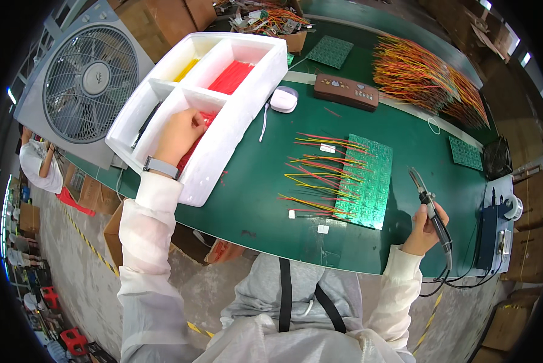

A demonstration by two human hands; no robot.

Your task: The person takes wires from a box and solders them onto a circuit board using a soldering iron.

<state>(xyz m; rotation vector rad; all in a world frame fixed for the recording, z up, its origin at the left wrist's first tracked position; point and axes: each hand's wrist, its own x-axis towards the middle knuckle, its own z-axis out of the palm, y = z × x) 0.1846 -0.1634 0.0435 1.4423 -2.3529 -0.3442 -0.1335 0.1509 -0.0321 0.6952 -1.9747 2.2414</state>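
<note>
My left hand (185, 130) reaches into a compartment of the white foam box (238, 115), its fingers closed on red wires (208, 116) there. How many wires it holds is hidden. At the right, my right hand (426, 228) grips a soldering iron (438, 221), its tip pointing up and away above the table. Between the hands a green circuit board panel (368, 184) lies flat on the table. Several red and yellow wires (310, 175) stick out from the panel's left side in rows.
The green table (253, 209) also bears a brown case (346, 92), a small white case (284, 99) and a large wire bundle (413, 75). A blue soldering station (494, 236) stands at right, its cable hanging near the edge. A fan (93, 78) stands left of the foam box.
</note>
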